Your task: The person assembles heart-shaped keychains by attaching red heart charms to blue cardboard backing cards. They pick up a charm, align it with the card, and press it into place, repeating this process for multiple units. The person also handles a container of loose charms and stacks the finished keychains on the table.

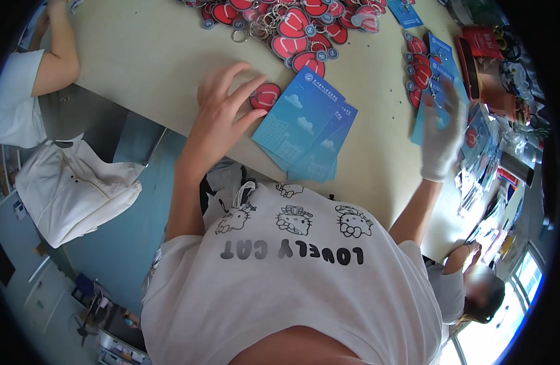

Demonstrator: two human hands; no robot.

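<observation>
My bare left hand [222, 106] is open over the table. Its thumb and fingers curve apart beside a single red keychain pendant [266, 95], with the thumb tip near the pendant's lower edge; whether they touch I cannot tell. Right of that pendant lies a fanned stack of blue cards [304, 121] with pale clouds and buildings on them. On the right, my right hand [444, 131] wears a white glove, its bare fingertips blurred but apart. It hovers by a row of blue cards [441, 52] and red pendants [421, 74], holding nothing I can see.
A heap of red keychain pendants [292, 27] with metal rings covers the table's far middle. Bagged items [477, 149] and a red box [482, 41] crowd the right side. One person's arm [58, 61] rests at far left; another person [453, 286] sits lower right.
</observation>
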